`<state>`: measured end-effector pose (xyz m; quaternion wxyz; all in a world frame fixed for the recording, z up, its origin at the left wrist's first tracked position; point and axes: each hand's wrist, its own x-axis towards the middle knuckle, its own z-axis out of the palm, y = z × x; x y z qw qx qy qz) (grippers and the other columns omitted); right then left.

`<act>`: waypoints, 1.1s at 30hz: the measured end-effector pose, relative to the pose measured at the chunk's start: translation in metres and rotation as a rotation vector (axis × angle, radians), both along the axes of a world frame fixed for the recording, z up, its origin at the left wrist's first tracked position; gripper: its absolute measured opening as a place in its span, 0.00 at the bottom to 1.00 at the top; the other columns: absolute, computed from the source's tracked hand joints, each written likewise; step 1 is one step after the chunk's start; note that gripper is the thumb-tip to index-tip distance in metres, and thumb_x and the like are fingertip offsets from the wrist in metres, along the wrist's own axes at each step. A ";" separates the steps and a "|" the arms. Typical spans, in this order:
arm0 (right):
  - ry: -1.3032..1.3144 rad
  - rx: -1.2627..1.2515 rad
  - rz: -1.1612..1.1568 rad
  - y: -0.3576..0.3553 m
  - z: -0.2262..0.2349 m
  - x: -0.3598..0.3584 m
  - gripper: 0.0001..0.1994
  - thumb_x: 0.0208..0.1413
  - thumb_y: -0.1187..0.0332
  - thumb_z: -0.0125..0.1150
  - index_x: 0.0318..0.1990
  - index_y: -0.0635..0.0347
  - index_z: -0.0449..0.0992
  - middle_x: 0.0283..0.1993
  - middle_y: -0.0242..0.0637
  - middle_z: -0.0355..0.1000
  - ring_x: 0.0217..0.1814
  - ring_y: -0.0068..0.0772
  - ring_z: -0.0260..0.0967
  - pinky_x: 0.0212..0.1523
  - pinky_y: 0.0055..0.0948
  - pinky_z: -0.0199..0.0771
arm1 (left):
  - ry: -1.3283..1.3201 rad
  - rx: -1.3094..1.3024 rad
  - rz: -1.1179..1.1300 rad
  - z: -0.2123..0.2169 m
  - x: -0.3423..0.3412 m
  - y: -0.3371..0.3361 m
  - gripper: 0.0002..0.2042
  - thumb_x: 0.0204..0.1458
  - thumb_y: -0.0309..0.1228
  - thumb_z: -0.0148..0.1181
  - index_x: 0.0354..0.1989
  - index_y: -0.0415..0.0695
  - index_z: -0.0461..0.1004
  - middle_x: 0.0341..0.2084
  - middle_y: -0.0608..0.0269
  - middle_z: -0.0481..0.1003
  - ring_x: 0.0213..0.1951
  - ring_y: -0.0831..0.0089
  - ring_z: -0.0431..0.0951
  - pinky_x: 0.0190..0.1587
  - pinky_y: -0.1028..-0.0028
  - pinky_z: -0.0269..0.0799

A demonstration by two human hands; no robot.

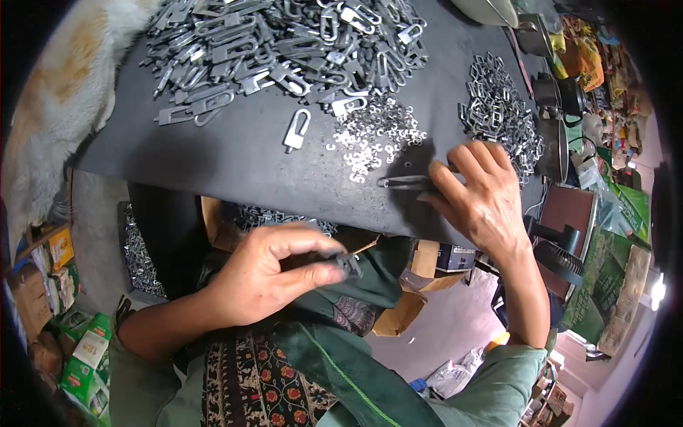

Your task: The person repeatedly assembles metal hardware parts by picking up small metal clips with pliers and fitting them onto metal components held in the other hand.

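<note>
The left hand (260, 274), at centre frame below the near edge of the dark surface (235, 156), has its grip closed: thumb and forefinger pinch a small dark metal piece (346, 265), blurred, shape not readable beyond a short flat body. The right hand (484, 196), centre right, rests on the surface with fingertips pressing a flat metal clasp (404, 182); whether that grip is closed around the clasp or only bears down on it, I cannot tell. Just left of and above this hand lies a scatter of small bright rings (373, 139). One loose hasp (297, 130) lies alone left of the rings. A large heap of grey hasps (284, 43) fills the upper centre; a second, smaller heap of square links (501, 114) sits at upper right. Judgement on handling: the pinched piece looks like stamped steel, so stiff, light for one hand, not fragile, with a smooth and somewhat slippery face and possibly sharp edges. Best hold is judged to be across the flat faces near one end, leaving the other end free. The rings look thin and light, likely to skid; a fingertip pinch suits them. A pale furry animal (57, 107) lies at upper left beside the surface.
</note>
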<state>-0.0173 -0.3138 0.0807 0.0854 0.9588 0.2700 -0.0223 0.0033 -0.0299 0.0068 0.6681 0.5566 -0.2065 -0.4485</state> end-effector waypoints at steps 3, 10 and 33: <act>0.076 0.163 -0.035 0.016 0.010 -0.013 0.17 0.41 0.58 0.69 0.33 0.57 0.71 0.29 0.34 0.63 0.32 0.38 0.65 0.33 0.36 0.64 | 0.200 -0.003 0.097 -0.001 -0.001 -0.003 0.10 0.57 0.28 0.63 0.42 0.34 0.77 0.33 0.66 0.78 0.38 0.83 0.74 0.43 0.77 0.70; 0.119 0.360 -0.015 0.036 0.008 -0.020 0.17 0.39 0.57 0.69 0.34 0.56 0.73 0.32 0.35 0.67 0.33 0.39 0.69 0.32 0.36 0.67 | 0.361 -0.034 0.101 0.002 0.003 -0.005 0.09 0.57 0.28 0.63 0.43 0.38 0.78 0.23 0.75 0.72 0.22 0.90 0.62 0.23 0.85 0.55; -0.071 0.005 -0.295 0.034 -0.011 -0.034 0.15 0.43 0.61 0.70 0.32 0.55 0.70 0.31 0.34 0.61 0.36 0.36 0.63 0.35 0.36 0.60 | 0.212 0.036 0.191 0.010 -0.002 -0.002 0.07 0.59 0.25 0.59 0.41 0.35 0.77 0.32 0.71 0.76 0.35 0.88 0.71 0.39 0.83 0.68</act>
